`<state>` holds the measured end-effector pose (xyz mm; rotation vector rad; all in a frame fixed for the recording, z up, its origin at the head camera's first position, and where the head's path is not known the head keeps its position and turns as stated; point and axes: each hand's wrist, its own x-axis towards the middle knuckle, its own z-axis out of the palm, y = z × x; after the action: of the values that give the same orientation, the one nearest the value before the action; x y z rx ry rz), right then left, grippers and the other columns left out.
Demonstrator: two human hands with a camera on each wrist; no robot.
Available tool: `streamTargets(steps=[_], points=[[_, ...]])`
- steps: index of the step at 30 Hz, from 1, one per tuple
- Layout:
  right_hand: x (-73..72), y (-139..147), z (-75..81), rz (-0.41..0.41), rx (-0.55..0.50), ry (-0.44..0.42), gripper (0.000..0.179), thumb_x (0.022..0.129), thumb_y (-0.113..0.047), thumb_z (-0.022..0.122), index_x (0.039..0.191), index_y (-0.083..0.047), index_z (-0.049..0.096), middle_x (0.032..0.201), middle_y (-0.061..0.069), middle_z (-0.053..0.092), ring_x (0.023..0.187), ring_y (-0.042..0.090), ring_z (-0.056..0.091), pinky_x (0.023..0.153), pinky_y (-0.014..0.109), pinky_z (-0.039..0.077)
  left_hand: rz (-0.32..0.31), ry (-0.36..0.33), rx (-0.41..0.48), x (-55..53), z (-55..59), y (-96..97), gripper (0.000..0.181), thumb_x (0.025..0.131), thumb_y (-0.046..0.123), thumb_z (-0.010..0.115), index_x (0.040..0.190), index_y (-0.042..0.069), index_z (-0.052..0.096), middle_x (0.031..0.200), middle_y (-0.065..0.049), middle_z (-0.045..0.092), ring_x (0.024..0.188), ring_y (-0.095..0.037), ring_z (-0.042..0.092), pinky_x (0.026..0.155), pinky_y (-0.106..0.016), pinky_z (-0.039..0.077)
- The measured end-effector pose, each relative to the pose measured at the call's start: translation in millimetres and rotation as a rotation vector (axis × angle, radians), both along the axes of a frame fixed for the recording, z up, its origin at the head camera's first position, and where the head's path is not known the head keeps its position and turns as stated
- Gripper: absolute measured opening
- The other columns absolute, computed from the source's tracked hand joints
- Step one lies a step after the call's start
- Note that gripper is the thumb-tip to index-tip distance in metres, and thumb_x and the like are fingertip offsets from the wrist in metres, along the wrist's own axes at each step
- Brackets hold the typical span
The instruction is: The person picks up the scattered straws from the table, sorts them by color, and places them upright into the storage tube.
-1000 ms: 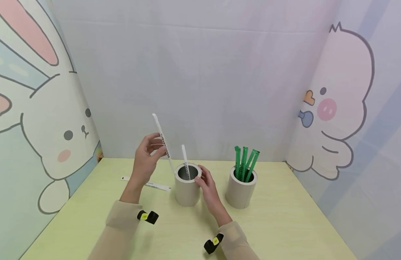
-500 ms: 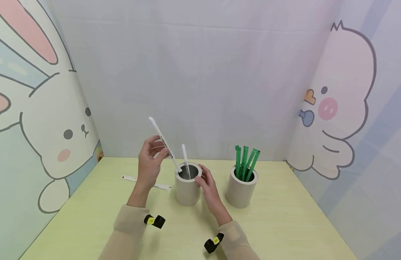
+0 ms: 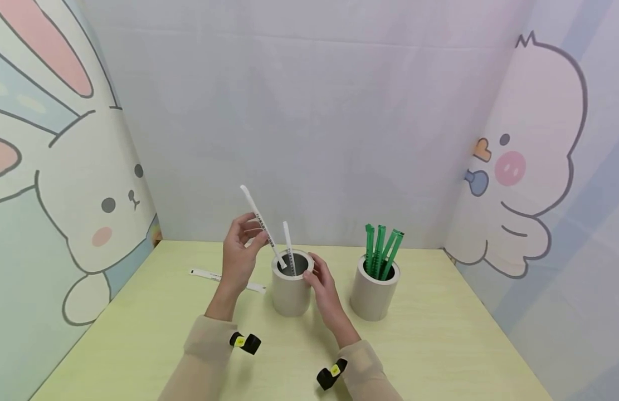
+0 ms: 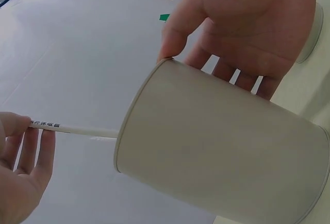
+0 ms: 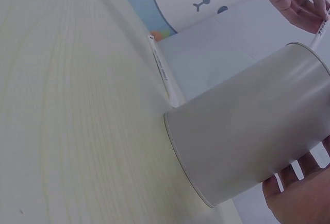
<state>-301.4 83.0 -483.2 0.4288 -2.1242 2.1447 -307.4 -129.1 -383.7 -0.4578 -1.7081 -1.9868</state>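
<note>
My left hand (image 3: 240,256) pinches a wrapped white straw (image 3: 263,223) with dark print between thumb and fingers. The straw leans, its lower end just inside the mouth of the left beige cup (image 3: 291,299). In that cup a second white straw (image 3: 288,240) stands nearly upright. My right hand (image 3: 326,292) grips the cup's right side; in the left wrist view its thumb is at the rim and its fingers (image 4: 223,70) go behind the wall. Seen from the right wrist, the cup (image 5: 247,131) stands on the table.
Another white straw (image 3: 204,273) lies on the pale wooden table (image 3: 434,340), partly behind my left forearm. To the right stands a second beige cup (image 3: 373,303) holding several green-wrapped straws (image 3: 377,248). A pale curtain (image 3: 339,122) rises behind the table.
My left hand has moved right and slightly down, bringing the straw's lower end from beside the cup's rim into its mouth. The right hand stays on the cup.
</note>
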Motion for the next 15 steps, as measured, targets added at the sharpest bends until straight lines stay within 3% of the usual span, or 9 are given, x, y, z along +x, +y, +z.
streamTargets(steps=[5, 15], points=[[0.3, -0.5, -0.4, 0.0, 0.011, 0.007, 0.057, 0.111, -0.028, 0.053, 0.164, -0.014, 0.036, 0.166, 0.016, 0.041, 0.151, 0.04, 0.041, 0.123, 0.061, 0.034, 0.002, -0.024, -0.025, -4.3, -7.7, 2.4, 0.049, 0.099, -0.005, 0.069, 0.145, 0.004, 0.054, 0.125, -0.022, 0.06, 0.112, -0.028, 0.066, 0.091, -0.031, 0.063], [-0.4, 1.2, 0.3, 0.004, -0.003, 0.007, 0.056, 0.11, -0.029, 0.054, 0.163, -0.017, 0.039, 0.163, 0.013, 0.045, 0.15, 0.037, 0.042, 0.122, 0.058, 0.035, 0.006, -0.049, -0.141, -8.3, -17.9, 6.8, 0.047, 0.101, 0.002, 0.071, 0.145, 0.01, 0.056, 0.126, -0.016, 0.062, 0.112, -0.021, 0.066, 0.094, -0.03, 0.062]])
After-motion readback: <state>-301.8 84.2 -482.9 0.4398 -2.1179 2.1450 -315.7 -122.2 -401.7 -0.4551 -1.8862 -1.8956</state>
